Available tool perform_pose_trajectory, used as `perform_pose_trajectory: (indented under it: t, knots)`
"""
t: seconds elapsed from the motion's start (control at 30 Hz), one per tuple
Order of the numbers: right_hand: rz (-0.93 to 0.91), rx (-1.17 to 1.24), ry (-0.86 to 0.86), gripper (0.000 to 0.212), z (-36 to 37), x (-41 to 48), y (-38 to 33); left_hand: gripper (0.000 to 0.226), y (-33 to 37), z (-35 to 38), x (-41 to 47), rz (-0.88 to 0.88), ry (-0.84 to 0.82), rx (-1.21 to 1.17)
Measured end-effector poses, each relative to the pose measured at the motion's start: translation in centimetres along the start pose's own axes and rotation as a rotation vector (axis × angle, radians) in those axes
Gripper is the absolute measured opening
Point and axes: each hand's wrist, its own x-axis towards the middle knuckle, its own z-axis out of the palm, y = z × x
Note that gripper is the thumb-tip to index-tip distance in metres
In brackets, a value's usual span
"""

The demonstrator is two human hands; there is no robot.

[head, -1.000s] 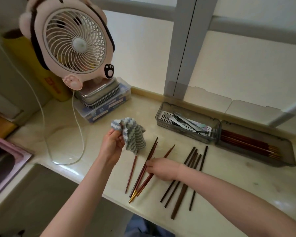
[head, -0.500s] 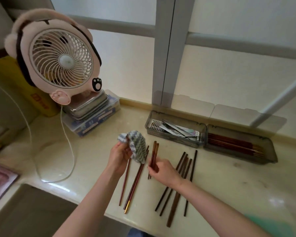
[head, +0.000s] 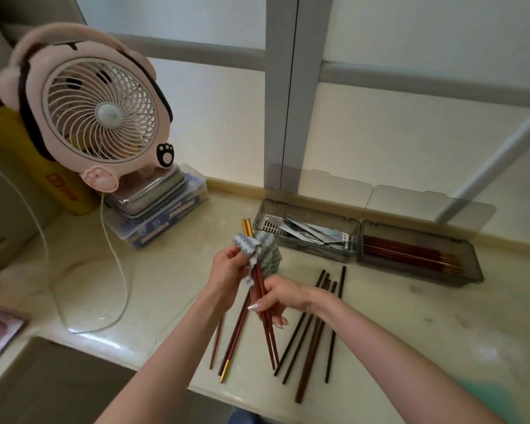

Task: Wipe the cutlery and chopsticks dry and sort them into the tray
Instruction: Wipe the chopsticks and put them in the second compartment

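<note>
Since half a second ago the held pair [head: 270,344] has come up off the surface and the cloth [head: 268,254] has gone round it. Right grip [head: 276,298] is clamped on the pair at mid-shaft, thumb and fingers pinching both red-brown sticks together, thin ends pointing down toward the front edge. Left grip [head: 230,270] is clamped on the cloth, which wraps the upper shafts; only the gold ends poke out above it. Handling call: light, stiff and slim, and they look lacquered, so probably slick while wet and prone to scissoring apart. Best hold is mid-shaft below the cloth, sticks pinched parallel. The cloth is limp and conforms, so low squeeze should do. Below the hands on the surface lie the loose red-brown sticks [head: 233,341], one gold end near the front edge. Just right of them are the dark chopsticks [head: 312,338], fanned out. The tray [head: 318,254] sits along the back edge: cutlery [head: 309,234] in its left compartment, sorted sticks [head: 410,252] in its right, gold ends to the right. Judging by colour, the pair belongs with those.
</note>
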Motion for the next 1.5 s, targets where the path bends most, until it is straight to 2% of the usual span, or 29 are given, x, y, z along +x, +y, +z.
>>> perform_pose_trajectory:
  t: [0.13, 0.33, 0.47, 0.53, 0.73, 1.0, 1.07, 1.17, 1.2, 1.27, 1.33, 1.4, 1.43, 1.5]
  knots:
    - [0.051, -0.016, -0.087, 0.021, -0.1, -0.6, 0.5, 0.026, 0.6, -0.1, 0.3, 0.004, 0.019, -0.058]
    - [0.061, 0.006, -0.078, 0.023, 0.3, -1.2, 1.2, 0.030, 1.1, 0.6, 0.9, -0.007, 0.123, 0.006]
    - [0.037, 0.023, -0.067, 0.019, 0.7, -1.3, 1.2, 0.024, 1.3, 0.0, 1.5, -0.036, 0.133, 0.018]
    - [0.024, 0.017, -0.023, 0.016, 1.1, -1.6, 1.7, 0.019, 1.6, -0.5, 1.9, -0.058, 0.134, 0.000]
    - [-0.020, -0.017, 0.209, 0.026, 1.7, -1.8, 3.9, 0.014, 1.2, -0.8, 2.0, -0.044, 0.239, 0.029]
    - [-0.113, 0.133, 0.330, 0.027, 1.1, -1.6, 2.2, 0.016, -1.9, 1.1, -1.0, -0.078, 0.094, 0.089]
    - [-0.098, 0.120, 0.296, 0.026, 0.8, -1.5, 2.3, 0.018, -2.1, 1.1, -1.3, -0.078, 0.070, 0.087]
    - [0.000, -0.024, 0.263, 0.023, -0.3, -2.2, 1.9, 0.022, -2.0, 0.5, -1.0, -0.101, 0.065, 0.211]
    - [0.013, -0.104, 0.306, 0.024, -1.0, -2.6, 1.5, 0.021, -2.0, 0.4, -0.8, -0.114, 0.068, 0.255]
    - [-0.075, -0.182, 0.501, 0.021, -2.3, -3.2, 0.6, 0.013, -1.7, -0.1, -0.5, -0.135, 0.037, 0.320]
    - [-0.231, 0.024, 0.722, 0.016, -3.5, -3.7, -0.4, 0.012, -1.4, -0.3, -0.3, -0.150, -0.057, 0.398]
    - [-0.322, 0.274, 0.786, 0.029, -4.3, -3.7, -1.3, 0.015, -1.2, -0.1, -0.3, -0.158, -0.153, 0.504]
    - [-0.327, 0.316, 0.784, 0.033, -4.6, -3.6, -1.6, 0.016, -1.2, 0.0, -0.3, -0.161, -0.187, 0.558]
    - [-0.318, 0.274, 0.782, 0.025, -5.1, -3.7, -2.0, 0.019, -1.3, 0.2, -0.3, -0.176, -0.242, 0.640]
